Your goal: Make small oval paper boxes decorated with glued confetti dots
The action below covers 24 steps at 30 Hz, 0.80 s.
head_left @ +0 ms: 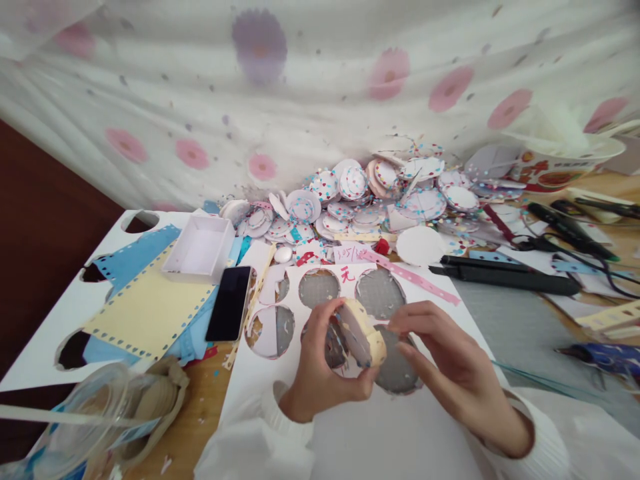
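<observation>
At the back you can see a white curtain [320,60] hanging, with pink flowers [192,154] and 1 big purple flower [259,45] on it. On your left, 1 small white box [200,247] with an open top sits on a yellow paper [145,310] with little holes along its edges, 1 black phone [229,304] lies just beside them, and a clear plastic cup [93,423] is near the bottom corner. Far to your right is a red and white bowl [550,172], and nearer to you lies a long black tool [510,276].
</observation>
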Motion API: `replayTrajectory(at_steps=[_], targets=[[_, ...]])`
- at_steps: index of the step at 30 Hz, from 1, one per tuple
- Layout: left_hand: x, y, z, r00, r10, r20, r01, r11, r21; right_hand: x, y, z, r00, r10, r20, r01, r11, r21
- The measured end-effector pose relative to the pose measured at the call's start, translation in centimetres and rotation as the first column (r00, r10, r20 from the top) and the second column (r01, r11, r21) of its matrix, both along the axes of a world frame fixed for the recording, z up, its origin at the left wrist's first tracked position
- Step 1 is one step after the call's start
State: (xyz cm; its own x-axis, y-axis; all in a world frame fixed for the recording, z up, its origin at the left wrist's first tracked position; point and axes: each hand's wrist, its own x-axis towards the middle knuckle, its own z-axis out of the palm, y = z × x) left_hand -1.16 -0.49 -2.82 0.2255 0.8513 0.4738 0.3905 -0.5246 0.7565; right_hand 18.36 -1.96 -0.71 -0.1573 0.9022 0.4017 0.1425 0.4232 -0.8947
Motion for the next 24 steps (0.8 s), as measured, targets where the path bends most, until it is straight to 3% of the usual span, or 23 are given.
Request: replayTrajectory(at_steps=[3, 7, 14, 24], targets=[[-0.07, 0.03, 0.10, 1.000, -0.012, -0.006, 0.012, 1.000, 0.008, 0.32, 0.09, -0.24, 0.992, 0.017, 0.127, -0.031, 0.993, 0.110], [-0.15, 0.07, 0.27, 0.998, -0.041, -0.042, 0.042, 0.999, 0.026, 0.26, 0.23, -0.12, 0.983, 0.026, 0.181, -0.049, 0.991, 0.126], [-0.12, 0.18, 0.61, 0.995, -0.072, -0.064, 0.075, 0.996, 0.046, 0.25, 0.16, -0.03, 0.983, -0.010, 0.186, -0.013, 0.992, 0.126], [-0.37, 0.00, 0.26, 0.999, -0.032, -0.020, 0.032, 0.999, 0.007, 0.50, -0.01, 0.18, 0.986, -0.032, 0.166, -0.011, 0.967, 0.256]])
